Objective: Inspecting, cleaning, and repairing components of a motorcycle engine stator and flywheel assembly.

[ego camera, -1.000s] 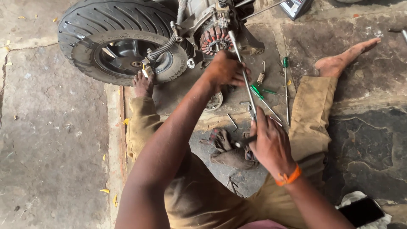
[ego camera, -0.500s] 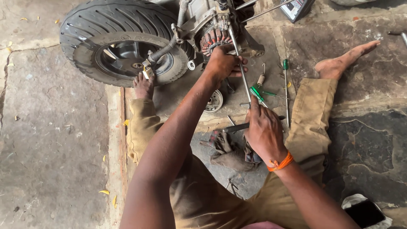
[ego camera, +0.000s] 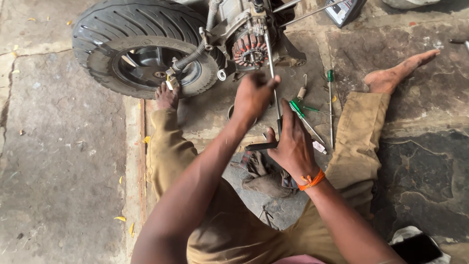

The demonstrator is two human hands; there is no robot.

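Steel all through, the long T-handled wrench you are working with should feel stiff, fairly heavy and perhaps greasy, so grip it firmly. Your left hand has its fingers curled tight around the thin bright shaft, midway along. Your right hand wraps the dark cross handle at the near end. The far tip sits in the motor's copper-wound stator, beside the black tyre, on the stone floor between your legs. Green-handled screwdrivers lie just right.
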